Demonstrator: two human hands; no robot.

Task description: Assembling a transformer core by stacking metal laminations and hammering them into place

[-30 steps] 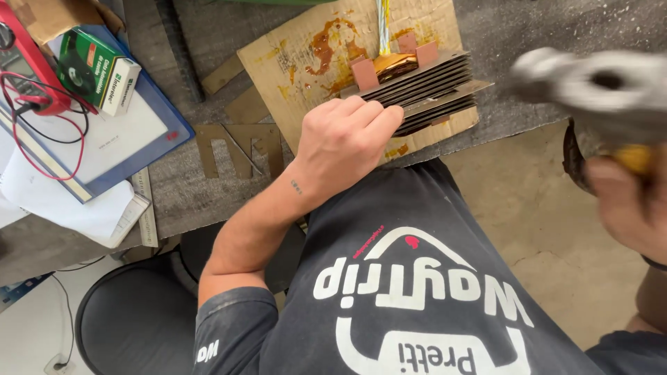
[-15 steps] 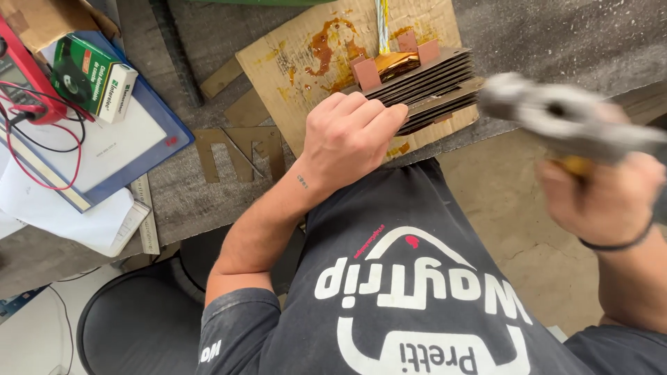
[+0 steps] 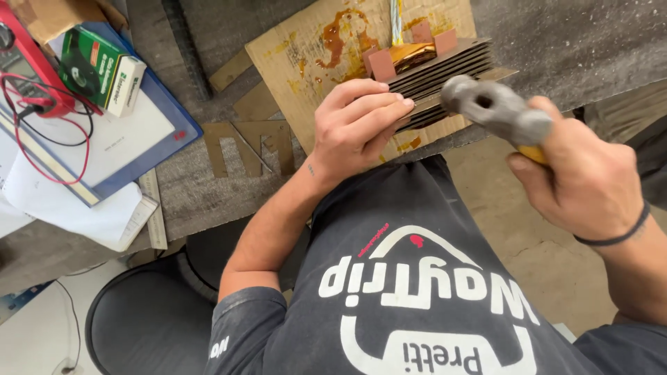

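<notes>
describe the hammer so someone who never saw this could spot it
Start at the stained cardboard sheet on the grey workbench, then the stack of dark thin plates on it. At the stack's right edge is the hammer, a dull grey metal head held in the right hand.

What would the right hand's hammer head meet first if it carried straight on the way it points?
Probably the edge of the stack of thin metal plates that the left hand steadies. The hammer head, held in the right hand, sits just beside that edge; depth is unclear.
</notes>
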